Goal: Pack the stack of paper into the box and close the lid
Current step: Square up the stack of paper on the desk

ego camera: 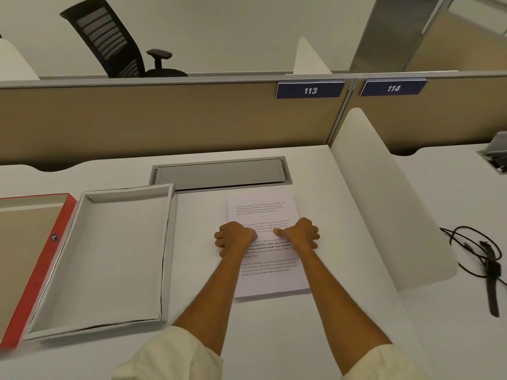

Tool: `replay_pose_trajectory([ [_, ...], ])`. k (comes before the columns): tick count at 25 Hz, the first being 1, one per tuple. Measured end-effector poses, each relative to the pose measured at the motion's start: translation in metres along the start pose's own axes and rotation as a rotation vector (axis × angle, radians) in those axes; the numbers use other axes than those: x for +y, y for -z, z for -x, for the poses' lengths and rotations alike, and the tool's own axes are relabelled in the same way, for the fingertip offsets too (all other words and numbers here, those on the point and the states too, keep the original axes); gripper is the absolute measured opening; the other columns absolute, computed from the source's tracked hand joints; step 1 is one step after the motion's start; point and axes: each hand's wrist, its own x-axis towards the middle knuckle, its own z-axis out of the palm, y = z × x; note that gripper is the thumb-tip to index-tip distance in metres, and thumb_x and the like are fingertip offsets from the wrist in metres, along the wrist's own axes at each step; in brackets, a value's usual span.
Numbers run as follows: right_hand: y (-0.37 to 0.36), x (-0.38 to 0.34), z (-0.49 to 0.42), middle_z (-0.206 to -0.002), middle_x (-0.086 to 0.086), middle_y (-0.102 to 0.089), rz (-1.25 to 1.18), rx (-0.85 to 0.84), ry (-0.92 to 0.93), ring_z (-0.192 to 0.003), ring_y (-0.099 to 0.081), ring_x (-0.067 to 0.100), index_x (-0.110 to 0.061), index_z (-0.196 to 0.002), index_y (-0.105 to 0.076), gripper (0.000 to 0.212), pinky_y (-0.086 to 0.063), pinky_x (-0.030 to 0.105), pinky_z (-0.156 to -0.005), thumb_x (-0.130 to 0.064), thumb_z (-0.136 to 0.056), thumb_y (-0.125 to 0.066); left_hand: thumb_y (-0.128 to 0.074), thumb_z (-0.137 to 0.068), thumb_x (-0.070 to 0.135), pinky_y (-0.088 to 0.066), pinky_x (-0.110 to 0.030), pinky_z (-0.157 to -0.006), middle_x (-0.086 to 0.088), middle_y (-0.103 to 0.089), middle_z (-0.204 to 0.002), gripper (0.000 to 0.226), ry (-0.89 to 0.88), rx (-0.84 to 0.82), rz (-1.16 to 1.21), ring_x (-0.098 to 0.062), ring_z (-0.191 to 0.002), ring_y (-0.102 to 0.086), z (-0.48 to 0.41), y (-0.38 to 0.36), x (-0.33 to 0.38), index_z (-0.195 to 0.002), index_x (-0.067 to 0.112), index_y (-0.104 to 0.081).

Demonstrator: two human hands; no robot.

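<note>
A stack of printed white paper (262, 207) lies flat on the desk, right of centre. My left hand (234, 238) rests on its left edge with fingers curled over the side. My right hand (300, 234) rests on its right half, thumb pointing inward across the page and fingers curled at the right edge. The stack still lies on the desk. An open white box (109, 256) stands empty to the left of the paper. Its red-edged lid (38, 272) lies upside down further left, partly out of view.
A grey cable hatch (219, 172) is set into the desk behind the paper. A white divider (384, 204) borders the desk on the right, with a black cable and watch (488, 264) beyond it. A beige partition (164, 119) closes the back.
</note>
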Motion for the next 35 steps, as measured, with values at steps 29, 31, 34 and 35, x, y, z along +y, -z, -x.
replay_pose_trajectory([
  [29, 0.003, -0.002, 0.007, -0.131, 0.019, -0.052, -0.003, -0.001, 0.093, -0.123, -0.05, 0.036, -0.002, -0.127, -0.044, 0.084, -0.046, 0.047, -0.097, -0.038, -0.064, -0.087, -0.087, -0.069, 0.023, -0.049, -0.025, -0.072, -0.012, -0.058, -0.122, 0.074, -0.125, -0.01, 0.272, -0.019, -0.087, -0.061, -0.003, 0.003, -0.011, -0.122, 0.005, -0.039],
  [31, 0.003, 0.0, 0.006, -0.129, 0.018, -0.054, 0.012, -0.005, 0.102, -0.121, -0.051, 0.036, -0.004, -0.124, -0.051, 0.076, -0.046, 0.046, -0.096, -0.039, -0.066, -0.086, -0.087, -0.069, 0.025, -0.053, -0.031, -0.08, -0.014, -0.061, -0.124, 0.068, -0.139, -0.033, 0.274, -0.027, -0.103, -0.066, -0.005, 0.003, -0.016, -0.119, 0.005, -0.047],
  [34, 0.006, 0.002, 0.003, -0.125, 0.018, -0.059, -0.013, -0.047, 0.108, -0.116, -0.056, 0.035, -0.004, -0.118, -0.056, 0.067, -0.049, 0.045, -0.097, -0.034, -0.068, -0.086, -0.085, -0.072, 0.022, -0.057, -0.039, -0.085, -0.017, -0.066, -0.122, 0.047, -0.13, -0.077, 0.355, -0.032, -0.105, -0.069, -0.008, 0.005, -0.022, -0.103, 0.009, -0.052],
  [35, 0.007, 0.002, 0.002, -0.122, 0.018, -0.062, -0.038, -0.068, 0.117, -0.113, -0.059, 0.034, -0.002, -0.116, -0.057, 0.062, -0.051, 0.044, -0.095, -0.031, -0.069, -0.086, -0.085, -0.072, 0.02, -0.058, -0.041, -0.087, -0.018, -0.066, -0.123, 0.046, -0.122, -0.09, 0.387, -0.034, -0.106, -0.068, -0.009, 0.006, -0.023, -0.103, 0.008, -0.052],
])
